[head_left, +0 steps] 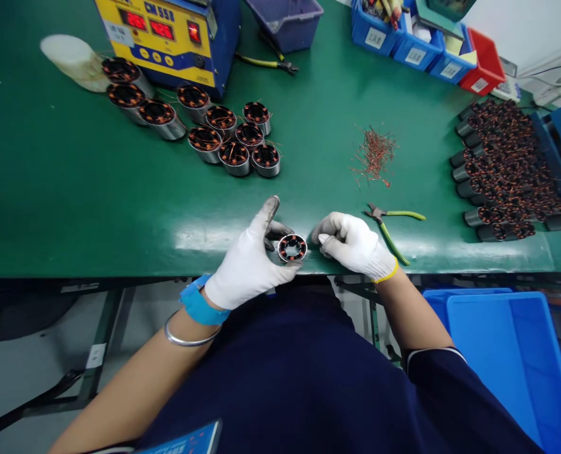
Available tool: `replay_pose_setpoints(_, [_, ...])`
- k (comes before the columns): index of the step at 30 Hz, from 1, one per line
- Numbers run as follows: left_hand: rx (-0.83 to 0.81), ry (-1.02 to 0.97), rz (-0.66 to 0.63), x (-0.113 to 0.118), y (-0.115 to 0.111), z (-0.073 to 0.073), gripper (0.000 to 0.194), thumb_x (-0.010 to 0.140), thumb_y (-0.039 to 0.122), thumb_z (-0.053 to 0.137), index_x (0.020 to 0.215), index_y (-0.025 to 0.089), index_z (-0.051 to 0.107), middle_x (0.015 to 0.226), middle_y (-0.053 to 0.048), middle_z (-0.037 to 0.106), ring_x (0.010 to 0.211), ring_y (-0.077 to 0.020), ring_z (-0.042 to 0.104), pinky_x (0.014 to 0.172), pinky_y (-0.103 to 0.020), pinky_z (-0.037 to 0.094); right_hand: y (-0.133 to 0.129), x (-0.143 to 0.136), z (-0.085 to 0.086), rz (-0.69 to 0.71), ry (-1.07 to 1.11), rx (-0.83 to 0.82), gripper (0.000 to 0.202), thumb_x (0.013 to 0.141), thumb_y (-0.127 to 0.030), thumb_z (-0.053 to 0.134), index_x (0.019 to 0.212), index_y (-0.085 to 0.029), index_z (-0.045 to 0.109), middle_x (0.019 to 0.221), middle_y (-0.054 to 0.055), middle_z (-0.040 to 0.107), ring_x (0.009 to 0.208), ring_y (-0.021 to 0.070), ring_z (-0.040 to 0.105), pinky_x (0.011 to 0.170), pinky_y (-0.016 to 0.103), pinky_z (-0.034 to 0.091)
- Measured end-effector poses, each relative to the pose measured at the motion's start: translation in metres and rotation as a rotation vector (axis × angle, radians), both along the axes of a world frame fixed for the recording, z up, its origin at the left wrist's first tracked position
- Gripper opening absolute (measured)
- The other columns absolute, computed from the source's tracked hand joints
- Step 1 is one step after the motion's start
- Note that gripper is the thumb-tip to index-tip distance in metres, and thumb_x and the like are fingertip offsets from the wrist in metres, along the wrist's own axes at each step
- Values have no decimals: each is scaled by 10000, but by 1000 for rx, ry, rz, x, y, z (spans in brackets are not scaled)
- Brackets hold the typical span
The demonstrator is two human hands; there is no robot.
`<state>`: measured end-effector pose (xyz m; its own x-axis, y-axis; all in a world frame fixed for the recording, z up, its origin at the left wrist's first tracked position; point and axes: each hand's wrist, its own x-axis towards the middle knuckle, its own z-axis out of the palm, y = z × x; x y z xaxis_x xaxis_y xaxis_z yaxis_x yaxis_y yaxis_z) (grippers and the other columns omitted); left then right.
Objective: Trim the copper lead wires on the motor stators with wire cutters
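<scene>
My left hand (248, 260), in a white glove with greyed fingertips, grips a small motor stator (301, 250) at the table's front edge. The stator's open end faces up, showing a steel rim, dark insulation and copper windings. Just to its right, apart from it, is my right hand (353, 243), also gloved. Its fingers are curled with thumb and forefinger together; whatever they may hold is hidden. Beside that hand, green-handled cutting pliers (379, 215) lie with their handles spread. Several wound stators (234, 157) stand in a group beyond my left hand.
A pile of copper wire clippings (375, 153) lies on the green table (95, 208). Many stators (512, 167) crowd the right side. At the back are a yellow-and-blue CM558 unit (166, 47), a purple bin (284, 25), another pair of pliers (271, 63) and blue bins (415, 53).
</scene>
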<state>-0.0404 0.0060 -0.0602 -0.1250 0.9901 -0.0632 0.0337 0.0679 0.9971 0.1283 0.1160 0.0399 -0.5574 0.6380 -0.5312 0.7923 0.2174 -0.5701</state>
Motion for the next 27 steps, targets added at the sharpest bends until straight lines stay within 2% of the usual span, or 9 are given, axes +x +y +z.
replay_pose_setpoints(2, [-25, -3, -19, -2, 0, 1, 1040, 685, 321, 771, 1567, 151, 246, 1047, -68, 700, 820, -167, 704, 779, -331, 610, 1, 0, 13, 155, -178, 175, 172, 831, -247, 530, 895, -171, 671, 897, 52, 714, 815, 182, 635, 727, 312, 477])
replay_pose_setpoints(4, [-29, -15, -38, -4, -1, 1, 1023, 686, 337, 782, 1554, 147, 276, 1062, -79, 708, 843, -181, 711, 799, -343, 612, -4, -2, 25, 212, -194, 357, 308, 882, -363, 524, 1048, -152, 677, 1088, 103, 702, 876, 202, 643, 770, 335, 495])
replay_pose_setpoints(6, [-33, -17, -51, -6, -1, 2, 1019, 678, 349, 801, 1541, 138, 301, 1083, -92, 713, 885, -198, 718, 821, -347, 613, -14, -5, 32, 287, -117, 455, 580, 880, -505, 550, 1313, -120, 573, 1393, 170, 569, 952, 211, 649, 797, 332, 517])
replay_pose_setpoints(8, [-43, -7, -58, -8, -2, 2, 1023, 667, 351, 819, 1532, 128, 320, 1112, -107, 713, 925, -211, 720, 854, -348, 610, -26, -9, 31, 422, -147, 445, 777, 874, -532, 563, 1515, -136, 377, 1561, 183, 406, 1011, 229, 655, 799, 331, 528])
replay_pose_setpoints(11, [-68, -3, -69, -9, -2, 4, 1005, 681, 358, 817, 1528, 119, 332, 1143, -119, 708, 936, -210, 721, 870, -336, 610, -42, -15, 17, 527, -413, 404, 632, 982, -378, 387, 1580, -205, 286, 1446, 137, 554, 966, 243, 682, 728, 341, 514])
replay_pose_setpoints(14, [-83, 17, -74, -9, -2, 6, 950, 697, 371, 800, 1507, 117, 375, 1145, -117, 707, 932, -203, 720, 870, -328, 611, -49, -16, 3, 463, -568, 375, 526, 1024, -319, 251, 1520, -237, 404, 1241, 110, 678, 920, 241, 691, 682, 338, 484])
replay_pose_setpoints(18, [-87, 100, -62, -8, -1, 10, 835, 726, 375, 766, 1458, 122, 455, 1187, -120, 694, 1024, -226, 702, 964, -373, 580, -49, -13, 0, 374, -504, 383, 466, 1013, -339, 295, 1413, -248, 517, 1215, 76, 681, 936, 221, 681, 700, 326, 476])
replay_pose_setpoints(23, [-61, 177, -37, -6, -1, 10, 773, 726, 377, 768, 1408, 113, 517, 1241, -139, 673, 1110, -256, 676, 999, -389, 560, -49, -17, 4, 368, -447, 425, 569, 966, -407, 406, 1508, -233, 388, 1407, 83, 563, 953, 213, 668, 688, 327, 482])
replay_pose_setpoints(27, [37, 278, 32, -3, 1, 11, 569, 764, 364, 740, 1266, 126, 617, 1189, -125, 681, 1080, -248, 677, 969, -385, 559, -45, -24, 3, 447, -572, 434, 482, 1012, -323, 261, 1444, -247, 463, 1179, 87, 652, 804, 217, 673, 571, 340, 394])
